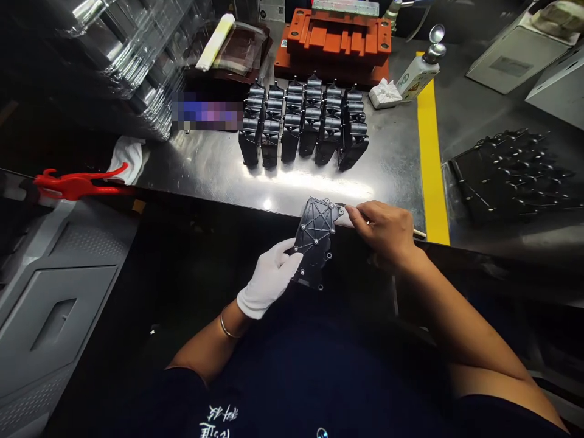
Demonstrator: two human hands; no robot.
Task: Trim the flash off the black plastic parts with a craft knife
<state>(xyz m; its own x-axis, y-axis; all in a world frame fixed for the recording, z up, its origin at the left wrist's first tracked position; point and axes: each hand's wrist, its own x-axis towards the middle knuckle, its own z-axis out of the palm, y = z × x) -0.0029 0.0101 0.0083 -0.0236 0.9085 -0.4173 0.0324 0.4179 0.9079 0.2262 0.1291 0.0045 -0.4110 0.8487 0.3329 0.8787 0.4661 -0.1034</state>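
My left hand (270, 277), in a white glove, grips a flat black ribbed plastic cover (316, 238) by its lower left edge, just in front of the steel table's near edge. My bare right hand (385, 231) is closed in a pinch around a thin pale stick-like tool (418, 233), its tip pressed against the cover's upper right corner. Beyond them, several black moulded parts (303, 125) stand upright in rows on the table.
An orange fixture block (337, 42) sits at the back of the steel table (205, 167), with a dispenser bottle (422, 67) and a crumpled wipe (384, 94) beside it. A yellow stripe (431, 164) marks the right edge. Black covers (513, 173) lie right; a red tool (75, 184) lies left.
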